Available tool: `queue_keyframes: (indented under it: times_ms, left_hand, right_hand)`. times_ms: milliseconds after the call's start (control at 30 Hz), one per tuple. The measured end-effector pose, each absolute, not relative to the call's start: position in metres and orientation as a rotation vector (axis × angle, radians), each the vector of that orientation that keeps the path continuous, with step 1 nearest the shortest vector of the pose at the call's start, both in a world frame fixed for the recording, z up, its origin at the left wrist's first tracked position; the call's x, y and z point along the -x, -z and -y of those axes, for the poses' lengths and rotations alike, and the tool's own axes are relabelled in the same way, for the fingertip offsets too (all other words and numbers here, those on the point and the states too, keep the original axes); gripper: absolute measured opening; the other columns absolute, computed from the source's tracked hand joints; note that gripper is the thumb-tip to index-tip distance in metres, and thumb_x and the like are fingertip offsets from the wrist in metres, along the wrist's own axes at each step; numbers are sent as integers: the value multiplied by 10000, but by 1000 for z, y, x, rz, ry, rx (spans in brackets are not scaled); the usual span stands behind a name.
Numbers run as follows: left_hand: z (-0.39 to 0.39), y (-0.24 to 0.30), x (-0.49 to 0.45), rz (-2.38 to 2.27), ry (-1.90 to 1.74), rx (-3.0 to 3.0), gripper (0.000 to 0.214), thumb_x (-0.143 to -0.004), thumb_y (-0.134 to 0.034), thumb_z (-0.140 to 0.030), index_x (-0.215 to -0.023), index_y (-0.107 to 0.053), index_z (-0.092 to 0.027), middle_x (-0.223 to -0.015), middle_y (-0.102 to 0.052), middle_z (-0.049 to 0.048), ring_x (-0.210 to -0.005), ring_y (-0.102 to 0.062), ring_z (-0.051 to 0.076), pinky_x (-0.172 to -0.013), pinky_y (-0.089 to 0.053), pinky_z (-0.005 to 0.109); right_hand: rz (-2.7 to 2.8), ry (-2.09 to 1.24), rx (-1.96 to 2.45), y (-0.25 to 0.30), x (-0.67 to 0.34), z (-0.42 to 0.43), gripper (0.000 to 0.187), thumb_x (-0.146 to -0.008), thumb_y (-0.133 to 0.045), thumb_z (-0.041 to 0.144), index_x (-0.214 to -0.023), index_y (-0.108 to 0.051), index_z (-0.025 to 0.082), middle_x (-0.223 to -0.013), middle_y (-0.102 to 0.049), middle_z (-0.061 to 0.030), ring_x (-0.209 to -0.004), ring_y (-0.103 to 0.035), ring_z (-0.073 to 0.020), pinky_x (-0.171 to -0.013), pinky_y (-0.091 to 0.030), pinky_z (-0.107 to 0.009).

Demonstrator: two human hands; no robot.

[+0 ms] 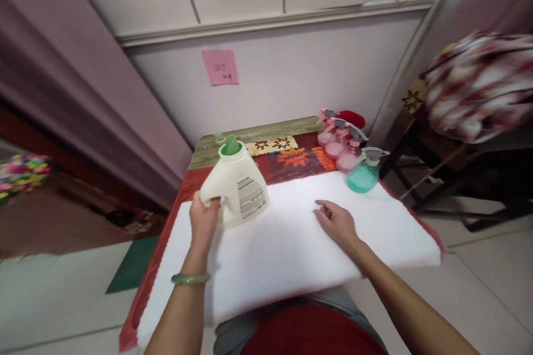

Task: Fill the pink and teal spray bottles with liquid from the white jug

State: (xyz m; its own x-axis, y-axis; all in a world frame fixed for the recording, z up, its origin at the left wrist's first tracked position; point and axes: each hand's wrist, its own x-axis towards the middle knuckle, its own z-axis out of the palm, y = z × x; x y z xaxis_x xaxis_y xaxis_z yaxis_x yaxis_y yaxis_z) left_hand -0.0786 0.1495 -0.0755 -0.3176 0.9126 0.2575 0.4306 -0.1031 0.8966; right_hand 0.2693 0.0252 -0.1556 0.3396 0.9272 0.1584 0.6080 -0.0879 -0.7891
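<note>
My left hand [204, 219] is wrapped round the handle of a white detergent jug [239, 186] with a green spout, which stands on the white foam sheet [291, 255] at the left. A small green cap [219, 137] sits behind the jug on the table. Palm down, my right hand [336, 223] rests on the sheet near its middle with the fingers loosely stretched and nothing in it.
Three pink spray bottles [338, 144] and a teal spray bottle [365, 173] stand at the table's back right. A patterned red cloth [295, 161] covers the table. A chair with a patterned cushion [478, 86] is to the right, a wall behind.
</note>
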Motion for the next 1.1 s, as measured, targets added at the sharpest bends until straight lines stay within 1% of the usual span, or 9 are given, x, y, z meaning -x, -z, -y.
queue_keyframes:
  times_ms: [133, 233, 300, 467, 667, 733, 867, 1033, 1100]
  left_hand:
    - [-139, 75, 91, -1637, -1439, -1486, 649, -603, -786, -380, -1155, -479, -232, -1090, -665, 79, -1014, -652, 287, -890, -516, 443]
    - [-121, 78, 94, -1634, -1642, -1413, 633, -629, -761, -319, -1181, -458, -262, -1175, -657, 84, -1132, -644, 315, -1047, -456, 547]
    - [-105, 79, 85, -1636, -1797, -1337, 579, -640, -774, -292, -1134, -478, -239, -1092, -662, 77, -1086, -662, 304, -1070, -449, 562]
    - [-68, 67, 40, -1526, -1705, -1495, 472, -732, -761, -371, -1120, -552, -201, -1052, -670, 79, -937, -683, 251, -1014, -504, 519]
    - [-44, 50, 16, -1568, -1261, -1847, 342, -846, -651, -521, -1027, -696, -234, -1102, -723, 88, -1063, -672, 300, -617, -536, 304]
    - [-42, 48, 12, -1500, -1149, -1816, 338, -836, -672, -537, -988, -712, -237, -1055, -740, 79, -1045, -681, 299, -668, -548, 318]
    - [-46, 34, -12, -1250, -1054, -1693, 333, -843, -693, -533, -972, -715, -226, -1021, -743, 70, -1017, -686, 270, -940, -518, 395]
    - [-58, 4, -52, -753, -789, -1534, 371, -932, -624, -497, -1178, -705, -232, -1234, -705, 87, -1155, -636, 253, -1009, -469, 366]
    - [-60, -1, -57, -576, -650, -1462, 435, -936, -610, -522, -1236, -695, -219, -1189, -721, 102, -1034, -666, 238, -887, -503, 334]
  right_hand:
    - [885, -267, 1620, 146, -302, -28, 422, -852, -656, 538, -1087, -607, 191, -842, -671, -30, -680, -611, -169, -699, -512, -309]
    - [593, 58, 1577, 138, -344, -36, 601, -764, -737, 562, -1177, -488, 203, -1088, -666, -104, -932, -659, -218, -831, -521, -347]
    - [556, 84, 1636, 137, -367, -46, 776, -686, -786, 571, -1267, -434, 194, -1291, -606, -164, -1131, -627, -266, -954, -486, -385]
    - [539, -165, 1911, 144, -385, -80, 1049, -533, -859, 573, -1387, -386, 190, -1399, -571, -192, -1237, -579, -369, -1026, -438, -449]
    - [468, -219, 1911, 135, -366, -79, 981, -526, -866, 512, -1350, -440, 194, -1257, -650, -184, -1134, -617, -399, -995, -458, -524]
    - [544, -264, 1823, 122, -353, -63, 962, -514, -873, 545, -1332, -477, 229, -1251, -655, -137, -1147, -610, -383, -999, -470, -517]
    - [813, -624, 1377, 88, -314, -24, 894, -563, -892, 517, -1332, -536, 236, -1246, -665, -86, -1134, -629, -328, -989, -504, -473]
    - [905, -1538, 701, 66, -262, 9, 874, -547, -919, 516, -1298, -591, 214, -1198, -709, -118, -1097, -680, -335, -913, -548, -450]
    - [941, -1809, 512, 68, -246, 16, 954, -490, -950, 525, -1313, -585, 210, -1181, -720, -135, -1093, -692, -345, -907, -552, -459]
